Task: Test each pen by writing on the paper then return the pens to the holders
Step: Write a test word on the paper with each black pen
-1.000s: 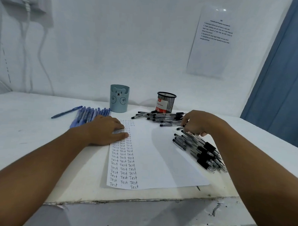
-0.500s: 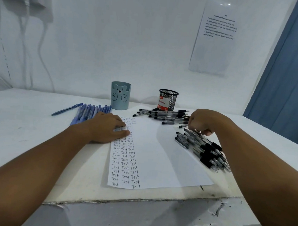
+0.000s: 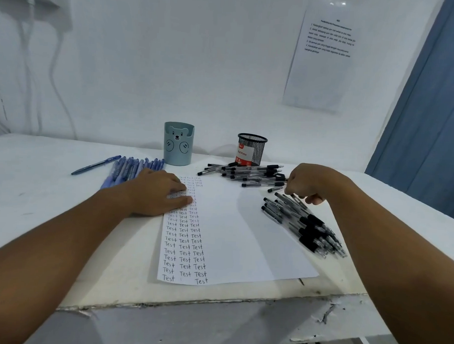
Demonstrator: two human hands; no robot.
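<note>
— White table (image 3: pixel 49 216): what is laid out on it?
— Paper (image 3: pixel 244 237) with columns of "Test" is pinned flat by the left hand (image 3: pixel 154 194), fingers straight. Blue pens (image 3: pixel 132 170) lie beside the bear holder (image 3: pixel 178 143).
— And the right hand (image 3: pixel 308 183)?
— Its fingers are curled over the near black pens (image 3: pixel 304 224), apparently pinching one. More black pens (image 3: pixel 251 174) lie before the mesh holder (image 3: pixel 251 149).
</note>
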